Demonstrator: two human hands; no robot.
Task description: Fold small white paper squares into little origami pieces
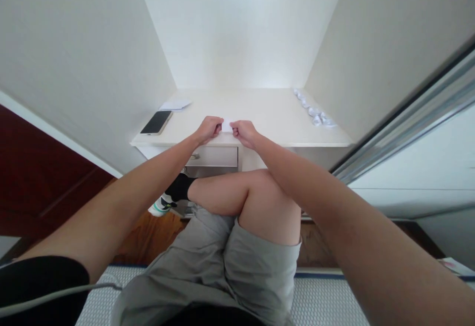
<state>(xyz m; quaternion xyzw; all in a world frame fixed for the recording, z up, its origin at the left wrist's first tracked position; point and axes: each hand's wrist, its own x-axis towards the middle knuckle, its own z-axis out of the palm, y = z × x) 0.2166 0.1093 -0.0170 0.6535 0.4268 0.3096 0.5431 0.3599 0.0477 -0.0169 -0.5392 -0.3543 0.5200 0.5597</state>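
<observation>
A small piece of white paper [226, 126] is stretched between my two hands, just above the front part of the white desktop [260, 101]. My left hand [210, 129] is closed, pinching the paper's left edge. On the opposite edge, my right hand [244, 132] is closed in a pinch too. The curled fingers hide the ends of the paper. To the left of my left hand lies a dark-screened phone [157, 122], and behind it rest some flat white paper sheets [175, 105].
Crumpled white paper pieces [315, 113] lie in a row along the desktop's right side. Below the desktop is a drawer [218, 157] with a metal handle. Panels enclose the desk at left, right and back. My crossed legs [230, 192] are under my forearms.
</observation>
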